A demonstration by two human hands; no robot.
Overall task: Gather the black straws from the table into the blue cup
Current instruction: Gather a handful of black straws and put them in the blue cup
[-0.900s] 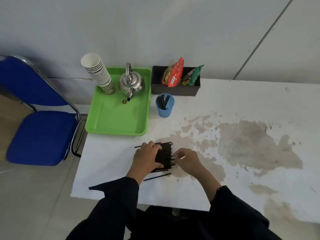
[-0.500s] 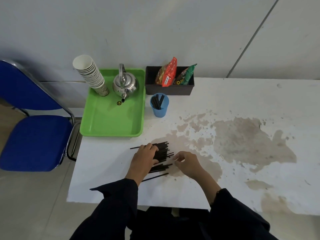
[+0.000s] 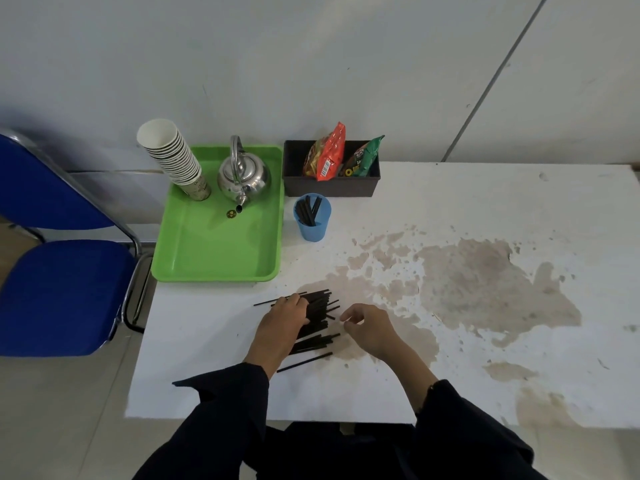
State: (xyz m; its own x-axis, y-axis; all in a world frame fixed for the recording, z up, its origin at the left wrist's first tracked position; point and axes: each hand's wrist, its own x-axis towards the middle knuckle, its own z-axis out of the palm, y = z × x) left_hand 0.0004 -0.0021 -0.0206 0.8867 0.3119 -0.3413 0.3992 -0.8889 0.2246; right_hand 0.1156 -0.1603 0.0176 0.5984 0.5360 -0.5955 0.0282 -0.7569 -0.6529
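A loose pile of black straws (image 3: 320,311) lies on the white table (image 3: 467,195) near its front left. My left hand (image 3: 282,323) lies over the pile's left part, with the fingers curled onto the straws. Just right of the straw ends hovers my right hand (image 3: 370,327), fingers loosely curled and holding nothing. One single straw (image 3: 304,362) lies apart, nearer to me. Farther back stands the blue cup (image 3: 313,230), upright, with several black straws leaning inside it.
A green tray (image 3: 214,251) at the back left carries a steel kettle (image 3: 244,176) and a leaning stack of paper cups (image 3: 173,154). A black box (image 3: 329,187) with snack packets stands behind the cup. Brown stains cover the table's middle. A blue chair (image 3: 62,289) stands left of the table.
My right hand has drawn a little to the right, off the straw ends. My left hand stays on the pile, which looks more spread out. The camera view has shifted slightly.
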